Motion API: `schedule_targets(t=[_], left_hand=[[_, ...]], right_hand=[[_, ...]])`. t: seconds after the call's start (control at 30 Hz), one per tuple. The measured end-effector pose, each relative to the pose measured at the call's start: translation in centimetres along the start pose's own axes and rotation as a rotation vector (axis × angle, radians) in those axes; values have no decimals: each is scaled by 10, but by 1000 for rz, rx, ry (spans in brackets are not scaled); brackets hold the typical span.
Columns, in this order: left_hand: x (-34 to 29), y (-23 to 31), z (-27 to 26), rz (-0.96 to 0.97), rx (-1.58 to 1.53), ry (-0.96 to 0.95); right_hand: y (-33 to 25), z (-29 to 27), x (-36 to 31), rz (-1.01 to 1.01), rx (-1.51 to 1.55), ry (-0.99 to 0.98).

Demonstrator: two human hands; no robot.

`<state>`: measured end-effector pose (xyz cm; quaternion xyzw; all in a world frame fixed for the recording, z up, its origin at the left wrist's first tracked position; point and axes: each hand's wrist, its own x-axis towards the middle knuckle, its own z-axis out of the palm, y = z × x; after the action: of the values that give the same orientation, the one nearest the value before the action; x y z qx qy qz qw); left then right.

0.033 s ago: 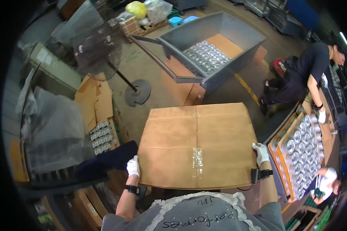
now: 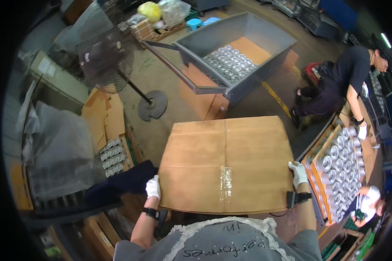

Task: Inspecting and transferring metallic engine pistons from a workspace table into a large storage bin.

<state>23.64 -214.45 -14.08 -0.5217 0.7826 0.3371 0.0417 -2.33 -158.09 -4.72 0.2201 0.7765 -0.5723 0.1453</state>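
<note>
A broad brown cardboard sheet [image 2: 191, 174] spans the space in front of me, creased and with clear tape along its middle seam. White gloves cover both my hands. At its left edge my left hand [image 2: 153, 187] is closed on the cardboard. My right hand [image 2: 298, 174] grips the opposite edge, its thumb side against the board. The fingers beneath the sheet are hidden.
Beyond the sheet stands a grey cart [image 2: 244, 93] holding silver metal parts. A pedestal fan [image 2: 152, 105] is at left. To the right, a bin holds stacked metal parts [image 2: 335, 174]; a co-worker in dark clothes [image 2: 357, 69] leans over it, another person [image 2: 368, 204] is nearer.
The cardboard sheet and both my hands sit slightly farther right in view, while the cart and fan appear shifted slightly left. My grip is unchanged.
</note>
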Motion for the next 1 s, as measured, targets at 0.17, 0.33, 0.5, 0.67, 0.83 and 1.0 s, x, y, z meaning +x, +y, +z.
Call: schedule_targets(t=[0.17, 0.33, 0.5, 0.67, 0.83, 1.0], left_hand=[[4, 85, 92, 175, 17, -259], [0, 183, 141, 239, -109, -358], [7, 302, 115, 498, -72, -360], [25, 434, 41, 756, 20, -459], [125, 525, 27, 838, 149, -553], [273, 585, 64, 829, 222, -463]], right_hand=[[-28, -108, -61, -36, -32, 252], [-39, -165, -134, -116, -46, 529], [-74, -117, -189, -246, 225, 810], [4, -126, -186, -306, 387, 621], [-9, -26, -115, -13, 439, 763], [-42, 90, -33, 76, 463, 733]])
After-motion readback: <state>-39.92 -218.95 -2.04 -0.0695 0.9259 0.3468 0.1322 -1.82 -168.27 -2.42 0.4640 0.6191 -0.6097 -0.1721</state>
